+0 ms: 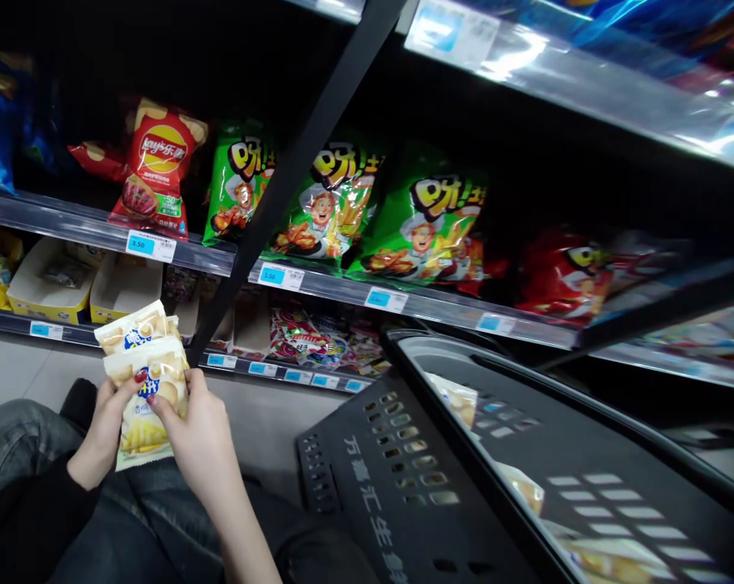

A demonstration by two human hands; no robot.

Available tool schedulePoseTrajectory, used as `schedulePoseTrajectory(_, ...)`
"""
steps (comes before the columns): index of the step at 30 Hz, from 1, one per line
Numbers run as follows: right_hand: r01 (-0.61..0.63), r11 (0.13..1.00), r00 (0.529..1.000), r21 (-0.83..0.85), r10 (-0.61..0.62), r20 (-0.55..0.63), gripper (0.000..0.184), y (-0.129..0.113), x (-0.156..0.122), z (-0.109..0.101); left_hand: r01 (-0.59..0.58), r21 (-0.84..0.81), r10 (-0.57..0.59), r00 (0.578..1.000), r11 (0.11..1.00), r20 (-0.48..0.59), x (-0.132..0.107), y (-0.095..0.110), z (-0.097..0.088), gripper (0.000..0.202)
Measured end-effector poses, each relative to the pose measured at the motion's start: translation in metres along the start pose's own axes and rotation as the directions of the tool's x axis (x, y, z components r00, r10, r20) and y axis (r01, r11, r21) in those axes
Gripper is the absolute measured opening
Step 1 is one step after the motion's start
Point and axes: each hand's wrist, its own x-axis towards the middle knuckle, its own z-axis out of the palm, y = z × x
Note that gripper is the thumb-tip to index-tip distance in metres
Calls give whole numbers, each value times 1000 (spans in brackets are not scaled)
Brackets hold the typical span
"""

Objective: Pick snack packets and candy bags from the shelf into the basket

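Two or more small cream and yellow snack bags (153,414) with a blue logo are held in a stack over my lap. My left hand (105,422) grips their left side, thumb on the front bag. My right hand (202,430) holds the right edge, its thumb also pressed on the front. The fingers behind the bags are hidden. To the right stands a dark grey shopping basket (367,454) with white lettering. Similar pale snack bags (518,487) lie inside it, partly hidden by the rim.
A shelf holds a red Lay's bag (160,170), several green snack bags (421,235) and a blurred red bag (564,276). Below are yellow and white cartons (53,280) and small colourful packets (306,337). A dark slanting post (294,170) crosses the shelves. Price tags (151,245) line the edges.
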Motion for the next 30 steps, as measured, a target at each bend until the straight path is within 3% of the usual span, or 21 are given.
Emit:
schedulePoseTrajectory(7, 104, 976, 991, 191, -118, 66, 17, 13, 9, -11, 3, -94, 11, 990, 996, 143, 7, 1, -3, 48)
schedulePoseTrajectory(12, 113, 901, 991, 418, -131, 15, 21, 21, 15, -16, -29, -139, 38, 997, 990, 60, 9, 5, -1, 36)
schedulePoseTrajectory(15, 77, 718, 994, 692, -109, 2, 29, 26, 20, -23, 7, -136, -6, 1000, 991, 8, 8, 9, 0, 27)
schedulePoseTrajectory(18, 64, 484, 995, 873, -102, -16, 32, 34, 22, -35, 50, -121, -43, 997, 991, 63, 6, 12, -1, 25)
schedulePoseTrajectory(21, -2, 292, 974, 956, -217, 69, 25, 41, 20, -41, 65, -102, -58, 996, 993, 74, 7, 12, -2, 24)
schedulePoseTrajectory(23, -129, 136, 889, 982, -423, 175, 25, 45, 19, -37, 77, -84, -71, 995, 993, 74, 7, 11, -4, 23)
schedulePoseTrajectory(25, -282, -1, 742, 959, -634, 218, 26, 46, 22, -28, 82, -70, -76, 994, 994, 83, 9, 9, -5, 23)
schedulePoseTrajectory(28, -441, -117, 525, 890, -838, 151, 24, 47, 28, -13, 78, -59, -72, 993, 995, 96, 10, 7, -6, 23)
schedulePoseTrajectory(30, -483, -153, 452, 862, -887, 97, 25, 47, 32, -7, 77, -54, -71, 992, 996, 102, 11, 6, -6, 22)
